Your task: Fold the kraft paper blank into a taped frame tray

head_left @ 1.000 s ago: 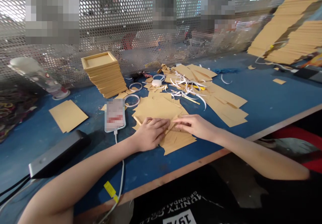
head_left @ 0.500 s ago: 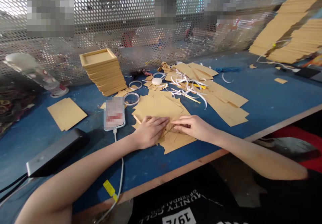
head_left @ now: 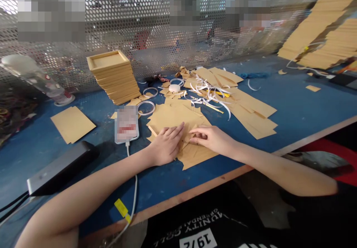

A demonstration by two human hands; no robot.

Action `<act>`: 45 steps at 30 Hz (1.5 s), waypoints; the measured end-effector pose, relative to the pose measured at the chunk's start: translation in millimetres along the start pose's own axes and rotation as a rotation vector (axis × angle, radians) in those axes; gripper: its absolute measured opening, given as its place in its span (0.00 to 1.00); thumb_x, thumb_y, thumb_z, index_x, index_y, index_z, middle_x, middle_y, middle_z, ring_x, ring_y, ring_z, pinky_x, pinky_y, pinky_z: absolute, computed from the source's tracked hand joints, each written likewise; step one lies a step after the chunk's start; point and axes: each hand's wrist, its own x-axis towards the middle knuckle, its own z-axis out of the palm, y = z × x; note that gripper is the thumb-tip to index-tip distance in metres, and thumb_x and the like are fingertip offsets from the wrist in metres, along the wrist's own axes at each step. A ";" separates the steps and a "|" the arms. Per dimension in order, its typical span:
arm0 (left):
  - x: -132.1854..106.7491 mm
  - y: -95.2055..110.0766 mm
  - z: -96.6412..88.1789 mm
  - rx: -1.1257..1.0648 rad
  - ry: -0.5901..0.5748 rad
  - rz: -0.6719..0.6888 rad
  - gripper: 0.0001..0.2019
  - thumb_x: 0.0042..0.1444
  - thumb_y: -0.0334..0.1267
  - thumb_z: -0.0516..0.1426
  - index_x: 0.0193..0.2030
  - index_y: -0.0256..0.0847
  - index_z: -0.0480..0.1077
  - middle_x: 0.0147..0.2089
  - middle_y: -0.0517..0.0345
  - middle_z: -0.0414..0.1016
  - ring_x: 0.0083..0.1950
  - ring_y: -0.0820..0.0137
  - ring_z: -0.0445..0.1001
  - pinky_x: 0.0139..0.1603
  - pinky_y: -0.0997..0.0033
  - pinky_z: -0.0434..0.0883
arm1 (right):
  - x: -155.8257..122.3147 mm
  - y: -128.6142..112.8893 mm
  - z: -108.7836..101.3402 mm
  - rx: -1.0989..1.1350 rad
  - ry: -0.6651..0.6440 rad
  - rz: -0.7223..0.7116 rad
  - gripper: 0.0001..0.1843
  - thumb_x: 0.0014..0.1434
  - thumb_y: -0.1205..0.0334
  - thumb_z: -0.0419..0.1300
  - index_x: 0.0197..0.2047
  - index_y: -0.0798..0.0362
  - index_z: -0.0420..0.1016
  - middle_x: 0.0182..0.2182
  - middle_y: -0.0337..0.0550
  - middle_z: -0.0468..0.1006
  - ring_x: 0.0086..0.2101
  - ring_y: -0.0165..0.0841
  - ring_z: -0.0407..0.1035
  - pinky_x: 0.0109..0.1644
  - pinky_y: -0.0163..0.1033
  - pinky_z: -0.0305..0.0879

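In the head view, my left hand (head_left: 166, 145) lies flat on a pile of tan cardboard sheets (head_left: 174, 114), its fingers stretched out and pointing up and to the right. Just to its right, my right hand (head_left: 210, 138) rests low over the same sheets with the fingers bent toward the thumb in a pinch. Whatever is between those fingertips is too small to tell. Thin cut lines or narrow strips mark the cardboard below the right hand. A pale thin stick (head_left: 152, 131) pokes out at the pile's left edge.
A stack of tan frames (head_left: 115, 79) stands at the back left. Left of the pile lies a phone (head_left: 126, 124) with a white cable (head_left: 135, 188). White paper strips (head_left: 212, 95) and cardboard offcuts (head_left: 251, 110) lie behind. A black elongated device (head_left: 64, 170) and a bottle (head_left: 55, 92) are at left.
My right hand has drawn back slightly from the left fingertips, and its fingers are more curled. My left fingers have shifted a little and point more upward.
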 end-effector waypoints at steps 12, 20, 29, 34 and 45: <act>0.1 1.5 0.8 0.020 -0.005 -0.010 0.32 0.59 0.33 0.43 0.70 0.30 0.40 0.74 0.39 0.39 0.70 0.56 0.51 0.64 0.59 0.49 | -22.6 -23.6 13.0 -0.039 -0.043 0.036 0.15 0.60 0.49 0.59 0.46 0.47 0.74 0.24 0.35 0.75 0.24 0.29 0.67 0.28 0.35 0.59; 0.6 1.7 2.6 0.032 0.009 0.000 0.31 0.61 0.33 0.42 0.71 0.30 0.39 0.74 0.39 0.39 0.70 0.55 0.51 0.64 0.58 0.50 | -22.3 -28.2 9.5 -0.160 0.016 0.057 0.10 0.61 0.52 0.57 0.39 0.49 0.70 0.26 0.38 0.76 0.26 0.32 0.70 0.27 0.36 0.57; -0.1 0.9 -0.6 0.000 0.012 0.022 0.34 0.61 0.34 0.42 0.72 0.37 0.34 0.74 0.46 0.40 0.70 0.57 0.50 0.63 0.57 0.50 | -25.6 -24.8 1.0 -0.234 0.074 0.101 0.08 0.60 0.54 0.57 0.37 0.48 0.66 0.23 0.37 0.73 0.23 0.33 0.69 0.24 0.36 0.55; -0.1 0.6 -2.3 -0.028 0.002 0.027 0.30 0.62 0.35 0.42 0.72 0.40 0.43 0.74 0.51 0.41 0.71 0.59 0.48 0.63 0.57 0.51 | -27.0 -20.2 1.2 -0.201 0.103 0.108 0.08 0.61 0.53 0.57 0.37 0.48 0.66 0.22 0.36 0.71 0.23 0.32 0.67 0.25 0.36 0.55; -0.2 -1.4 -4.9 -0.154 0.031 0.053 0.29 0.66 0.37 0.40 0.73 0.46 0.38 0.73 0.56 0.48 0.68 0.60 0.53 0.62 0.57 0.52 | -30.1 -9.7 -3.6 0.053 0.169 0.173 0.14 0.59 0.47 0.57 0.40 0.48 0.68 0.21 0.33 0.69 0.21 0.30 0.64 0.26 0.37 0.59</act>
